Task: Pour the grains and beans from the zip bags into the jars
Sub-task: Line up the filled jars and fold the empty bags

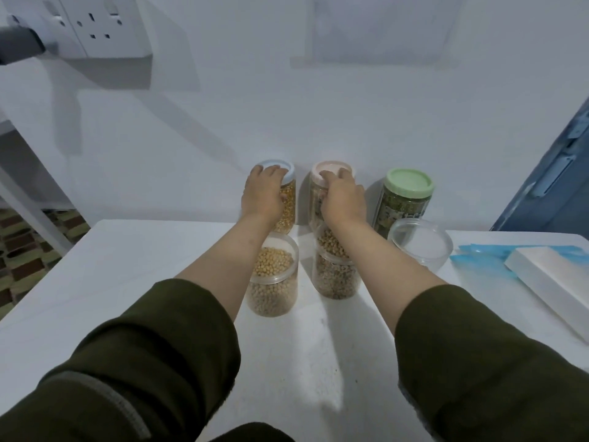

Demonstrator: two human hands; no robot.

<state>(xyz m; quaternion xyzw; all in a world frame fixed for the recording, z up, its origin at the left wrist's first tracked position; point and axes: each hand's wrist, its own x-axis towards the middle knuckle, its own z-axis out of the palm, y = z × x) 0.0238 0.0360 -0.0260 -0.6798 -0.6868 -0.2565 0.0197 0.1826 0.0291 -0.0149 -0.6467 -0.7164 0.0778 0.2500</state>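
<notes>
I read step as jar handling at worktop (159, 266) rear. Left hand (263, 194) grips blue-lid jar (287, 202); right hand (342, 202) grips pink-lid jar (315, 199). Zip bags (478, 260) lie right, apart. Next, likely: draw jars forward, unscrew lids.

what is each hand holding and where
Left hand grips the blue-lidded jar at its lid; right hand grips the pink-lidded jar at its lid.

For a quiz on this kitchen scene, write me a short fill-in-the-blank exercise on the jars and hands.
1. The left hand grips the clear plastic jar with the ____ lid.
2. The right hand grips the clear jar with the ____ lid.
3. The untouched jar's lid is ____.

Missing words: blue; pink; green
</notes>
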